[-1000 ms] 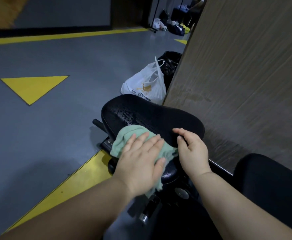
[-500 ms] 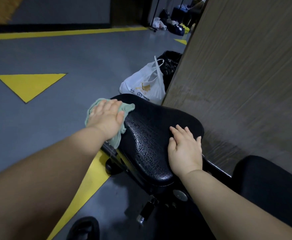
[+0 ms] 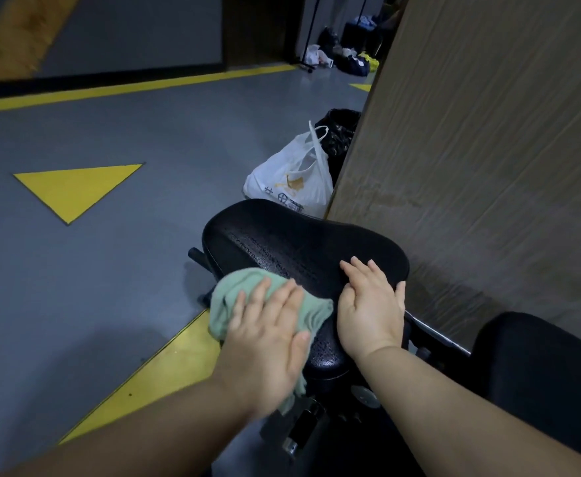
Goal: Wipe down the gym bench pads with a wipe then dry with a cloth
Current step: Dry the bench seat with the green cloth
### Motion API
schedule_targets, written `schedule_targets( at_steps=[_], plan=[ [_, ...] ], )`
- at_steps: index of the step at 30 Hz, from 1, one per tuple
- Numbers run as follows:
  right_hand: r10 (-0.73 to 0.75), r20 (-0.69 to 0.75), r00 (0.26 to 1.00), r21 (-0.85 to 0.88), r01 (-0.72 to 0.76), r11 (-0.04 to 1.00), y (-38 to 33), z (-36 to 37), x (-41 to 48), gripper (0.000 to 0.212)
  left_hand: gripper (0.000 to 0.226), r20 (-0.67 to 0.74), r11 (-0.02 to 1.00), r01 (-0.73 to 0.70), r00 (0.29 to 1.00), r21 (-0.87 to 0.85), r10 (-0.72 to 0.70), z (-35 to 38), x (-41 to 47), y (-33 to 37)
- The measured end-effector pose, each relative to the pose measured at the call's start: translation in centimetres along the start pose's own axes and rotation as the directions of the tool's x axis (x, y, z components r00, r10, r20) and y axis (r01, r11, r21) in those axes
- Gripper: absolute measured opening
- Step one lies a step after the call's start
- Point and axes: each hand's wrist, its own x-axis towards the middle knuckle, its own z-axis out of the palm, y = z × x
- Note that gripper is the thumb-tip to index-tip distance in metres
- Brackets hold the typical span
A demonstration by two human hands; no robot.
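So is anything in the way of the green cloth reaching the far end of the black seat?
Nothing visible lies on the black textured seat pad ahead of the pale green cloth under the left hand. Only the right hand rests flat on the pad's right side, blocking a sideways sweep.

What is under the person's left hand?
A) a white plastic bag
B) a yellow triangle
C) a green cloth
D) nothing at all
C: the left hand lies flat with straight fingers on the green cloth, pressing it onto the near edge of the black seat pad.
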Motion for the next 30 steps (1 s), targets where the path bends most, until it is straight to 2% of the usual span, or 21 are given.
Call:
schedule_targets(
  at_steps=[4, 6, 10, 14, 19, 22, 26, 30],
  plan=[
    [-0.008, 0.022, 1.0, 0.019, 0.008, 1.0, 0.0, -0.4, 0.0, 0.048, 0.055, -0.015, 0.998, -0.055, 0.998, -0.026, 0.055, 0.3, -0.2, -0.5],
    [-0.009, 0.028, 1.0, 0.015, 0.008, 1.0, 0.0, -0.4, 0.0, 0.049, 0.058, 0.033, 0.998, -0.05, 0.998, -0.035, 0.051, -0.3, 0.7, -1.1],
    [-0.004, 0.023, 1.0, 0.025, 0.003, 1.0, 0.1, -0.3, 0.0, 0.049, 0.079, 0.097, 0.986, 0.159, 0.983, -0.058, -0.153, -0.9, 4.0, -3.7],
    [-0.003, 0.002, 1.0, 0.022, 0.003, 1.0, 0.1, -0.1, 0.1, 0.048, 0.055, 0.109, 0.948, 0.317, 0.943, -0.001, -0.315, -1.3, 8.1, -7.1],
    [-0.002, -0.028, 1.0, 0.028, 0.003, 1.0, 0.3, 0.3, 0.1, 0.047, 0.055, 0.08, 0.892, 0.451, 0.889, 0.023, -0.451, -1.8, 11.3, -9.4],
    [-0.006, -0.052, 0.999, 0.032, 0.008, 0.999, 0.1, 0.5, -0.1, 0.057, 0.056, 0.073, 0.871, 0.49, 0.868, 0.035, -0.491, -1.9, 11.4, -9.0],
    [-0.002, -0.065, 0.998, 0.035, 0.004, 0.999, 0.4, 0.7, 0.1, 0.06, 0.057, 0.121, 0.906, 0.418, 0.898, 0.072, -0.424, -1.8, 8.8, -5.7],
    [-0.004, -0.081, 0.997, 0.045, 0.007, 0.999, 0.6, 0.8, 0.2, 0.059, 0.071, 0.061, 0.989, 0.146, 0.987, 0.019, -0.147, -1.0, 3.1, -1.9]
  ],
)
